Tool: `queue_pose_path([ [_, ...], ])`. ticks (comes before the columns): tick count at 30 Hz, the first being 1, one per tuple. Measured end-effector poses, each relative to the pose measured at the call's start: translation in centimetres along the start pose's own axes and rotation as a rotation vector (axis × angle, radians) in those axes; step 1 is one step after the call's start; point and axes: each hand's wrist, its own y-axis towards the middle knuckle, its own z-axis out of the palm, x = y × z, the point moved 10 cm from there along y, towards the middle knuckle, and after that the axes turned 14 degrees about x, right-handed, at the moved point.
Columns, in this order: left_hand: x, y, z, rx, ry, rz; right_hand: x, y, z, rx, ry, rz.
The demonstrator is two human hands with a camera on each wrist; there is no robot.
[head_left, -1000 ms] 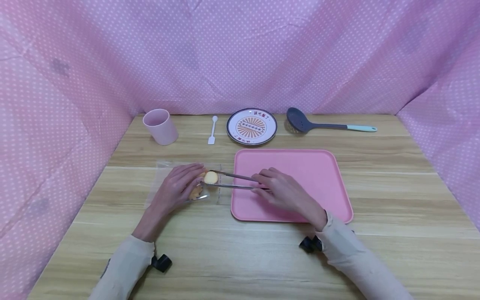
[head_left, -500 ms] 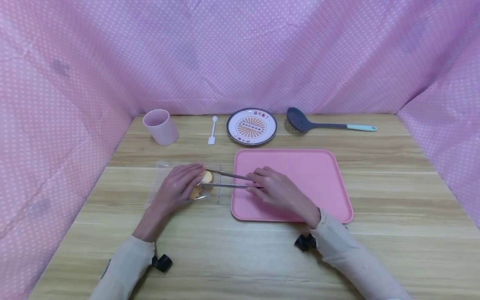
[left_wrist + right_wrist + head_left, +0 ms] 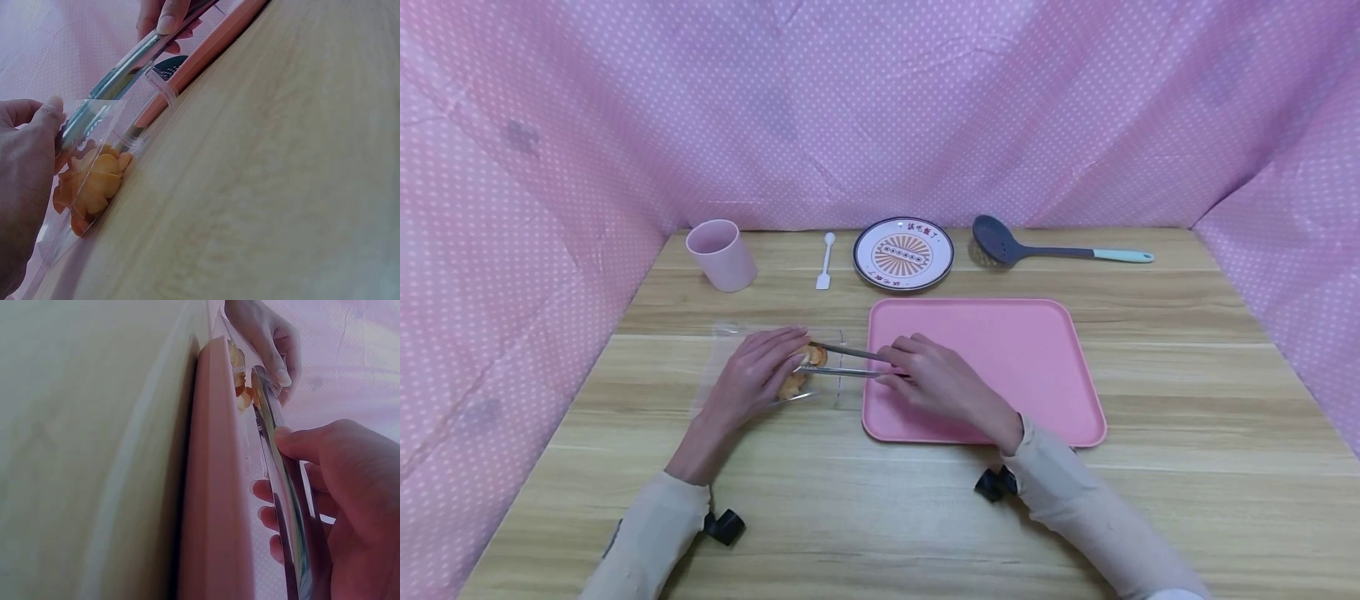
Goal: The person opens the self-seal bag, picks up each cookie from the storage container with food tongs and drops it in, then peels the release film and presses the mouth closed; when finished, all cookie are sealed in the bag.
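Note:
My left hand (image 3: 748, 367) pinches the upper side of a clear plastic bag (image 3: 103, 115) lying left of the pink tray, holding its mouth raised. Inside sit several golden-brown, wavy-edged cookies (image 3: 94, 184). My right hand (image 3: 936, 375), above the tray's left part, grips metal tongs (image 3: 850, 372), thumb on one arm and fingers around the other. The tongs point left and their front ends reach into the bag's mouth, at the cookies. Plastic and my left fingers partly cover the tips, so whether they pinch a cookie I cannot tell.
The pink tray (image 3: 1022, 367) lies under my right hand. Along the back of the wooden table stand a pink cup (image 3: 722, 256), a small white spoon (image 3: 826, 261), a patterned plate (image 3: 904, 279) and a dark skimmer (image 3: 997, 240) with a mint handle. Pink dotted cloth surrounds the table.
My right hand has moved left with the tongs, pushing their tips deeper into the bag. A pale round cookie between the tips went left into the bag and no longer shows. My left hand stayed still.

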Motion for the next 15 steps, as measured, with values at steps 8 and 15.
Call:
queue_pose_path([
  [8, 0.02, 0.03, 0.06, 0.004, -0.001, -0.004, 0.08, 0.32, 0.3, 0.013, -0.01, 0.007],
  [15, 0.05, 0.01, 0.06, 0.011, -0.001, -0.007, 0.03, 0.37, 0.35, 0.022, -0.001, 0.014],
])
